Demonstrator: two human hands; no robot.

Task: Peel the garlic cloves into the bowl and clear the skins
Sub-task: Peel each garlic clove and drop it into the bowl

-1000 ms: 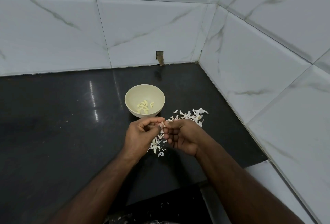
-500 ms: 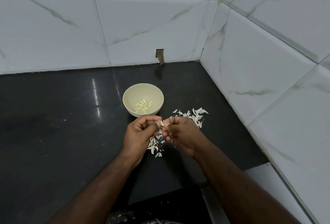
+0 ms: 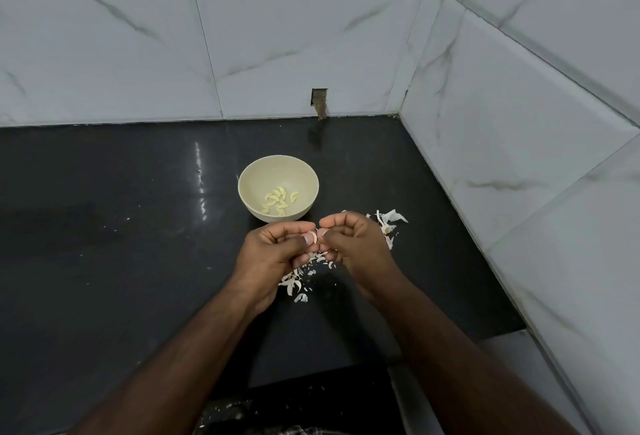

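- Head view: left hand [image 3: 273,254] and right hand [image 3: 356,244] both pinch one small pale garlic clove [image 3: 312,237] between curled fingertips, above the papery white skins [image 3: 298,282] on the black stone counter [image 3: 104,226].
- Cream round bowl [image 3: 251,171] of peeled cloves sits just beyond, toward the back edge; left hand slightly nearer. Clove's long axis unclear.

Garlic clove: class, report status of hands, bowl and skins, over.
Both hands' fingers pinch one garlic clove. Peeled cloves in bowl. Skins litter counter.
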